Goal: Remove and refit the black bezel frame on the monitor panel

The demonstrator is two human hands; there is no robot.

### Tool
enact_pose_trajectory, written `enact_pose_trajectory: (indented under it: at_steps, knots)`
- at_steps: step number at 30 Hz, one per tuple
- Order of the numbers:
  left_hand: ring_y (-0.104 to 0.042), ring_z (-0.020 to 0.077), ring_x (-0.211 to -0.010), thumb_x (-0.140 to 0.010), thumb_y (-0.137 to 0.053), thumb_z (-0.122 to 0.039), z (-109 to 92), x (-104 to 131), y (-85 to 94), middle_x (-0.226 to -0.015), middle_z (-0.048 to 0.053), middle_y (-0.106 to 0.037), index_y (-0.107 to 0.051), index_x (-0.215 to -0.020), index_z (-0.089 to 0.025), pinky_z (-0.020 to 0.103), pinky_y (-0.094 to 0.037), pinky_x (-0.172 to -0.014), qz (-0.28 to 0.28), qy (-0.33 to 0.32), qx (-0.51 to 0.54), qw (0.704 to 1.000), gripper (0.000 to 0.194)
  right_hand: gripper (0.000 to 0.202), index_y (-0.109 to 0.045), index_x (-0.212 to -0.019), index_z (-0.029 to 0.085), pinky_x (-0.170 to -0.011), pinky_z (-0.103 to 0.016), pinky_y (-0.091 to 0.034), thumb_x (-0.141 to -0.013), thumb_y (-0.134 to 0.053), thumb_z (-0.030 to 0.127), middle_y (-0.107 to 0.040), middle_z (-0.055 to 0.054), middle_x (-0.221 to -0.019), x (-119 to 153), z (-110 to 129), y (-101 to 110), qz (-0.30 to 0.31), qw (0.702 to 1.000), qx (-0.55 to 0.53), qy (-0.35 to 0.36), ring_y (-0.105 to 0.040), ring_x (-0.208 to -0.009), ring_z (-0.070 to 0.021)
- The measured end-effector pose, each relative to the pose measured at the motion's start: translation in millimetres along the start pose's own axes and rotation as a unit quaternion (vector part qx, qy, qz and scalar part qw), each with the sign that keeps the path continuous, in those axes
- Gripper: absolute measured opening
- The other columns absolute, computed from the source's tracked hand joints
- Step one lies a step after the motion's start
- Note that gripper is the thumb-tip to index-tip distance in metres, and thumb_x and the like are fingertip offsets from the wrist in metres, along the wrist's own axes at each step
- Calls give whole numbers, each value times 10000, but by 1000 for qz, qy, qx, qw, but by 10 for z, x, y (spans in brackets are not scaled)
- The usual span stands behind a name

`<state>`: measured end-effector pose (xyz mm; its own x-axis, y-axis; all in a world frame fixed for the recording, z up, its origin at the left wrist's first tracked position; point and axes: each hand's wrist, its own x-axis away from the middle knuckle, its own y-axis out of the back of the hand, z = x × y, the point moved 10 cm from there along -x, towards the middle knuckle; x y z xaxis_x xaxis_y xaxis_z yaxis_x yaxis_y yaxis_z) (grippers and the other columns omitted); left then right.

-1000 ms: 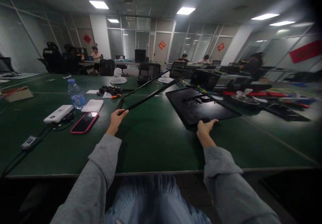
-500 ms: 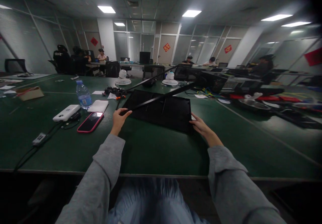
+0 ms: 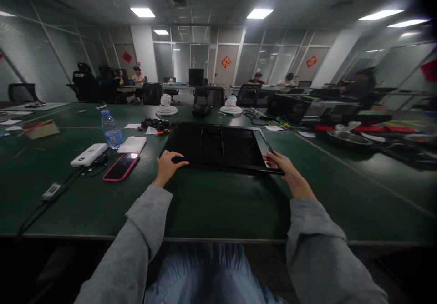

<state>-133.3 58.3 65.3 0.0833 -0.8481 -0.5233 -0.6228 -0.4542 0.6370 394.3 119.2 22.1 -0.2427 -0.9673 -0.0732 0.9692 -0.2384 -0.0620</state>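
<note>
A black rectangular frame (image 3: 235,169) lies over a flat black panel (image 3: 211,144) on the green table. My left hand (image 3: 168,165) grips the frame's near left corner between thumb and fingers. At the near right corner my right hand (image 3: 285,167) is closed around the frame's edge. On the right, a strip of lighter surface shows between the frame's side and the panel. The fingertips of my right hand are partly hidden by the frame.
Left of the frame are a pink-edged phone (image 3: 121,167), a white power bank (image 3: 89,154), a white pad (image 3: 132,144) and a water bottle (image 3: 112,131). Two small white fans (image 3: 166,105) stand beyond. Tangled cables (image 3: 278,123) and a metal pan (image 3: 348,141) are at the right. People sit farther back.
The black frame was raised and tilted above the panel; it has come down over it. The panel looks straighter, and my right hand has moved right, onto the frame's corner.
</note>
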Motion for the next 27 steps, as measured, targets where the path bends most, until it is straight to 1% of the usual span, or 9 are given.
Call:
enact_pose_trajectory:
  at_steps: [2, 3, 6, 9, 12, 19, 24, 26, 27]
  knots:
    - [-636, 266, -1109, -813, -890, -444, 35, -2, -27, -1047, 42, -770, -805, -986, -284, 447, -449, -1040, 12, -3, -13, 1000, 251, 448, -712, -992, 194, -588, -277, -560, -681, -913, 445, -733, -38, -790, -39, 23, 17, -29, 994, 96, 47, -640, -658, -161]
    - [-635, 270, -1127, -824, -881, -449, 61, -4, -44, -1069, 42, -776, -802, -994, -283, 453, -443, -1048, 21, -1, -21, 1000, 250, 472, -720, -1052, 183, -610, -293, -559, -699, -883, 449, -733, -39, -787, -57, 41, 15, -41, 987, 134, 76, -636, -667, -168]
    - [-626, 295, -1199, -853, -850, -470, 143, -8, -104, -1161, 47, -784, -791, -1027, -285, 491, -416, -1088, 50, 14, -48, 998, 261, 496, -727, -1200, 167, -823, -416, -592, -795, -743, 453, -770, -86, -916, -73, 123, -4, -78, 954, 231, 172, -690, -842, -241]
    - [-609, 320, -1255, -866, -832, -488, 192, -10, -160, -1233, 59, -773, -787, -1062, -288, 530, -398, -1114, 71, 25, -70, 995, 284, 482, -735, -1269, 158, -1033, -516, -525, -864, -609, 386, -774, -150, -1122, -44, 175, -39, -117, 902, 342, 234, -675, -1068, -311]
    - [-597, 330, -1281, -862, -835, -491, 217, -15, -213, -1245, 67, -764, -788, -1058, -285, 553, -389, -1130, 86, 23, -82, 993, 289, 508, -723, -1326, 149, -1098, -544, -478, -890, -538, 333, -755, -176, -1204, -37, 155, -78, -136, 871, 407, 241, -626, -1180, -340]
    - [-562, 339, -1311, -858, -831, -512, 277, -27, -282, -1258, 90, -742, -792, -1039, -274, 569, -395, -1132, 97, 11, -93, 991, 302, 533, -679, -1416, 141, -1081, -543, -490, -939, -512, 307, -737, -191, -1250, -98, 48, -160, -128, 852, 462, 209, -615, -1234, -354]
    - [-545, 341, -1335, -887, -799, -522, 262, -24, -334, -1280, 85, -732, -785, -1040, -286, 604, -370, -1156, 101, -8, -92, 991, 282, 521, -688, -1417, 145, -1080, -505, -507, -948, -518, 296, -727, -183, -1325, -137, -22, -183, -105, 853, 468, 205, -647, -1230, -335]
    - [-520, 346, -1371, -901, -778, -532, 274, -41, -324, -1346, 95, -700, -779, -1110, -290, 598, -395, -1152, 80, -12, -82, 993, 320, 515, -703, -1403, 141, -1065, -482, -524, -941, -540, 299, -745, -176, -1296, -162, -55, -159, -102, 860, 460, 194, -685, -1182, -324]
    - [-506, 351, -1392, -912, -763, -532, 297, -56, -298, -1390, 107, -674, -768, -1168, -287, 589, -408, -1152, 59, -9, -79, 995, 354, 513, -709, -1398, 138, -1052, -474, -533, -938, -553, 307, -759, -174, -1266, -176, -71, -140, -103, 864, 456, 186, -704, -1154, -321]
